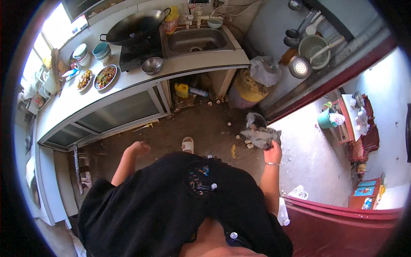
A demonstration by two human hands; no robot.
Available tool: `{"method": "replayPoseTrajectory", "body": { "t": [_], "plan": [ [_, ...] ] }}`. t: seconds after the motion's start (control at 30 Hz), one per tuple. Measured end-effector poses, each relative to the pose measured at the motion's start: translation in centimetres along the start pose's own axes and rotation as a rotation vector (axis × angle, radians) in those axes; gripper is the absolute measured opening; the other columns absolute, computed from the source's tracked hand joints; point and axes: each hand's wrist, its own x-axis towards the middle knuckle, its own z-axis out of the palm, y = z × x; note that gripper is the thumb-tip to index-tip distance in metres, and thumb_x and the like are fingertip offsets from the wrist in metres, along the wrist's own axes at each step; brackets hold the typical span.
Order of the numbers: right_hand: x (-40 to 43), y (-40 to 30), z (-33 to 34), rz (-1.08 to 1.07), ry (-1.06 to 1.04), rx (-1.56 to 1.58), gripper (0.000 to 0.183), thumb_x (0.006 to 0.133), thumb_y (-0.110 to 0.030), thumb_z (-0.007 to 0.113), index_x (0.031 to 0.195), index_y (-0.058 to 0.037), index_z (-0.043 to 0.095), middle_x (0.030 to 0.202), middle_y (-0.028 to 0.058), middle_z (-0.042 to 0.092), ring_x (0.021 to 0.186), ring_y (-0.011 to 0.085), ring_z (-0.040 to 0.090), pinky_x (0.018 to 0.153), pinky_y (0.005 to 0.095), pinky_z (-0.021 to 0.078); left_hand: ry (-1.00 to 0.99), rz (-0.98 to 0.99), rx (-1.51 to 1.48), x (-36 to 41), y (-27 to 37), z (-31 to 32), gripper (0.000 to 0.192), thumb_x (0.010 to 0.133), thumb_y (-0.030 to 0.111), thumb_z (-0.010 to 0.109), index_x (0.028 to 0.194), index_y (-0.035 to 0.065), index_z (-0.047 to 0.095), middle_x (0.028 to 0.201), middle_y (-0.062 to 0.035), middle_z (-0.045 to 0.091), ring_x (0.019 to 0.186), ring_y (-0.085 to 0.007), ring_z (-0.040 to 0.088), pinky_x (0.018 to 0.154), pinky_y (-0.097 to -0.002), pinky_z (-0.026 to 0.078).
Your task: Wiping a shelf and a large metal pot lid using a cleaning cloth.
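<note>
My right hand [273,154] grips a crumpled grey rag [260,137], held out to my right. Behind and partly under it, a small dark bin with a clear plastic liner [255,120] stands on the floor. Eggshell-like pale bits [249,144] and a yellow scrap [233,151] lie close by. On the other side, my left hand [139,148] hangs in front of me over the brown floor [160,138], touching nothing that I can see. Its fingers look slightly curled and are blurred. One light sandal [188,144] shows beyond my black top.
Along the counter [205,61] are a large wok [136,27], a metal bowl [152,66], two plates of food [105,77] and a sink [197,40]. A yellow-brown barrel [247,88] stands beside it. Ladles and a colander [313,51] hang on the wall. A dark red door frame [334,88] borders a doorway.
</note>
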Motion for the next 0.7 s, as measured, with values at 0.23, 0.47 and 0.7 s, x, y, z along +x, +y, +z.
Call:
{"method": "replayPoseTrajectory", "body": {
  "t": [0.23, 0.47, 0.7],
  "plan": [
    [11.5, -4.9, 17.6, 0.218, -0.180, 0.472, 0.033, 0.083, -0.010, 0.053, 0.116, -0.0022, 0.052, 0.117, 0.0098, 0.056, 0.110, 0.0259, 0.051, 0.096, 0.0413, 0.0388, 0.533, 0.921, 0.966, 4.9, 15.0, -14.3, 0.037, 0.082, 0.024, 0.054, 0.115, 0.0083, 0.059, 0.124, -0.0102, 0.054, 0.114, -0.0253, 0.050, 0.093, -0.0342, 0.044],
    [19.6, -5.5, 32.7, 0.293, -0.378, 0.591, 0.034, 0.082, -0.013, 0.056, 0.114, -0.0037, 0.054, 0.114, 0.0080, 0.059, 0.109, 0.0260, 0.053, 0.095, 0.0419, 0.0403, 0.476, 1.015, 0.309, 0.9, 32.8, -27.6, 0.059, 0.081, 0.040, 0.063, 0.129, 0.0098, 0.045, 0.120, -0.0175, 0.056, 0.104, -0.0304, 0.058, 0.086, -0.0391, 0.047],
    [26.2, -5.3, 40.1, 0.370, -0.465, 0.636, 0.045, 0.080, -0.019, 0.057, 0.121, -0.0035, 0.050, 0.124, 0.0127, 0.052, 0.117, 0.0312, 0.047, 0.101, 0.0471, 0.0344, 0.634, 0.901, 0.192, -3.8, 41.0, -32.3, 0.075, 0.074, 0.052, 0.062, 0.135, 0.0145, 0.037, 0.110, -0.0156, 0.061, 0.094, -0.0341, 0.060, 0.079, -0.0412, 0.048]
  ]
}}
